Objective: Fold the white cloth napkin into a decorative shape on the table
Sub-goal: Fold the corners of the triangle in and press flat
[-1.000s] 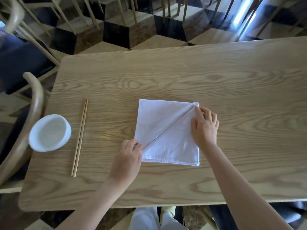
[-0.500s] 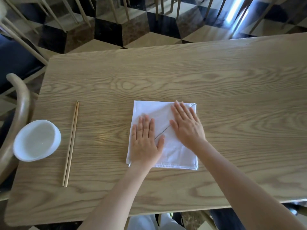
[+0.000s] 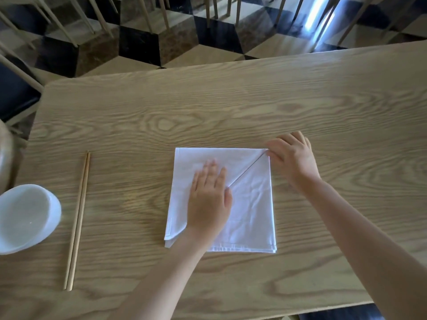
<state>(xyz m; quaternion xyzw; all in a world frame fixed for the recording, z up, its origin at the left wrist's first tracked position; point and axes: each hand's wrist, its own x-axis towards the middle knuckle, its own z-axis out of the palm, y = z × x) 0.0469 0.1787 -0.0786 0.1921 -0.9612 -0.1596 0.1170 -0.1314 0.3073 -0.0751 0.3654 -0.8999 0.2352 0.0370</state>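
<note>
The white cloth napkin (image 3: 253, 205) lies as a folded square in the middle of the wooden table (image 3: 231, 105). A diagonal fold edge runs from its far right corner toward its near left corner. My left hand (image 3: 208, 199) lies flat, palm down, on the napkin's left half and covers the lower end of the diagonal. My right hand (image 3: 292, 158) rests at the napkin's far right corner. Its thumb touches the tip of the fold, and its fingers are spread on the table beyond. Neither hand grips anything.
A pair of wooden chopsticks (image 3: 77, 220) lies lengthwise left of the napkin. A white bowl (image 3: 25, 218) sits at the table's left edge, beside a curved chair back (image 3: 4, 153). Chair legs (image 3: 147, 12) stand on the checkered floor beyond the far edge.
My right hand slid from the middle of the napkin up along the diagonal fold to the far right corner. My left hand stayed flat on the left half.
</note>
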